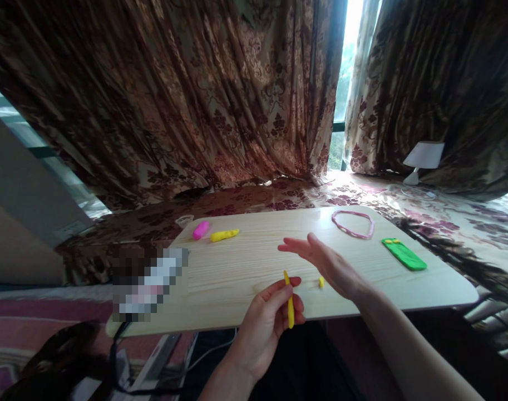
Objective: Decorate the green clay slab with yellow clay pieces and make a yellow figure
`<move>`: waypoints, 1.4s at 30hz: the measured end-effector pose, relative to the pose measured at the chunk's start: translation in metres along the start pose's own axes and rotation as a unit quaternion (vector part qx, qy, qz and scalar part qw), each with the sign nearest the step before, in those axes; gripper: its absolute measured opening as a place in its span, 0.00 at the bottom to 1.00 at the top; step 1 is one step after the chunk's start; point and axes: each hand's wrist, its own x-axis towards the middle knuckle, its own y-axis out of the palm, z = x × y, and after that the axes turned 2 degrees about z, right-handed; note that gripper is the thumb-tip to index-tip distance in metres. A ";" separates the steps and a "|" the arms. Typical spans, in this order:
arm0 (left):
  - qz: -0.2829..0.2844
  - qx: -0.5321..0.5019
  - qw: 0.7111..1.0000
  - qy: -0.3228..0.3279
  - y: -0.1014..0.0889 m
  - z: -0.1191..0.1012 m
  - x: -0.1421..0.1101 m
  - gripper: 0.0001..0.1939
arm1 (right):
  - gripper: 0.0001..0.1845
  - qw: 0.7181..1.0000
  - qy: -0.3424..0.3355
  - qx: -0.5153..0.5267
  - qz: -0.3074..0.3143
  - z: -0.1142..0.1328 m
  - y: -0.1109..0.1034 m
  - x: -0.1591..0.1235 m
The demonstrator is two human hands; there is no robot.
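Note:
Pinched between the thumb and fingers of my left hand (270, 312) is a thin yellow clay roll (290, 307), held near the front edge of the table. Above and to the right of it, my right hand (324, 260) hovers with its fingers stretched out and nothing in them. Just under the right hand lies a small yellow clay piece (321, 282). A larger yellow clay lump (224, 235) and a pink clay lump (201, 230) rest at the back left. To the right is a flat green clay slab (404, 254) with yellow bits at its far end.
The light wooden table (245, 267) also bears a pink loop (353, 224) at the back right and a blurred-out object (151, 287) at the left. A white lamp (424, 156) stands beyond, near the patterned curtains (254, 100).

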 end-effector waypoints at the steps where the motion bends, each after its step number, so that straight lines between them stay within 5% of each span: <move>1: 0.007 0.009 1.000 -0.004 0.000 -0.002 -0.002 0.14 | 0.30 1.000 -0.003 0.016 0.021 0.004 -0.005 -0.005; 6: 0.031 0.039 0.999 -0.006 0.005 -0.003 -0.010 0.12 | 0.26 0.991 0.010 0.060 0.117 0.024 -0.012 -0.018; 13: 0.042 0.054 0.998 0.015 0.009 -0.006 -0.013 0.13 | 0.25 0.989 0.014 0.040 0.142 0.032 -0.005 -0.024; 34: -0.002 0.088 0.995 0.054 0.008 -0.004 -0.009 0.14 | 0.26 0.984 0.026 -0.037 0.172 0.033 0.001 -0.031; 42: -0.060 0.098 0.990 0.076 0.001 -0.005 -0.007 0.11 | 0.22 0.995 0.017 0.017 0.101 0.025 0.000 -0.027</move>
